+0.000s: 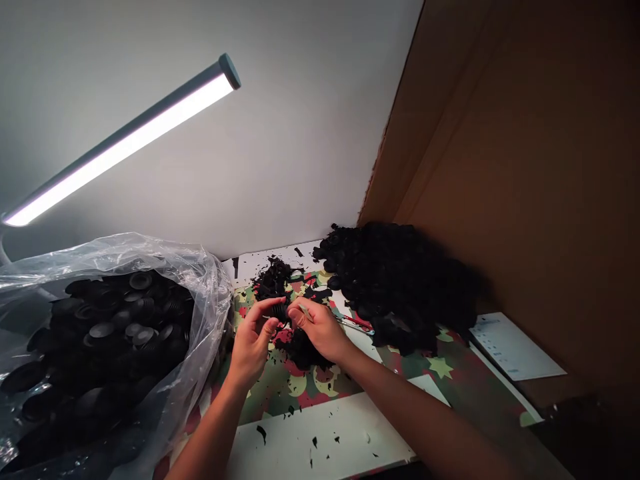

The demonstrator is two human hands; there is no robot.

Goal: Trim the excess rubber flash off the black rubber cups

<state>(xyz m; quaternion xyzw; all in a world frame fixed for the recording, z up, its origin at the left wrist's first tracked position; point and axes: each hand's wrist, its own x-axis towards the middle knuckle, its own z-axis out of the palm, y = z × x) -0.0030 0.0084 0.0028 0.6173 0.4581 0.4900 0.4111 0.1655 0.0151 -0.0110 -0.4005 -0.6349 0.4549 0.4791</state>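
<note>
My left hand (254, 341) and my right hand (320, 328) meet over a camouflage-patterned mat (300, 387). Together they pinch a small black rubber part (281, 312) between thumbs and fingertips. My right hand also grips a thin pale tool (306, 313) against that part. Under my hands lies a small heap of black trimmings (303, 350). A second heap of trimmings (274, 277) sits just behind my fingers.
A clear plastic bag (100, 347) full of black round rubber parts stands at the left. A large pile of black parts (400, 283) lies at the right against a brown cardboard wall (525, 167). Red-handled scissors (357, 323), a paper sheet (515, 347) and a lit lamp bar (125, 140) are nearby.
</note>
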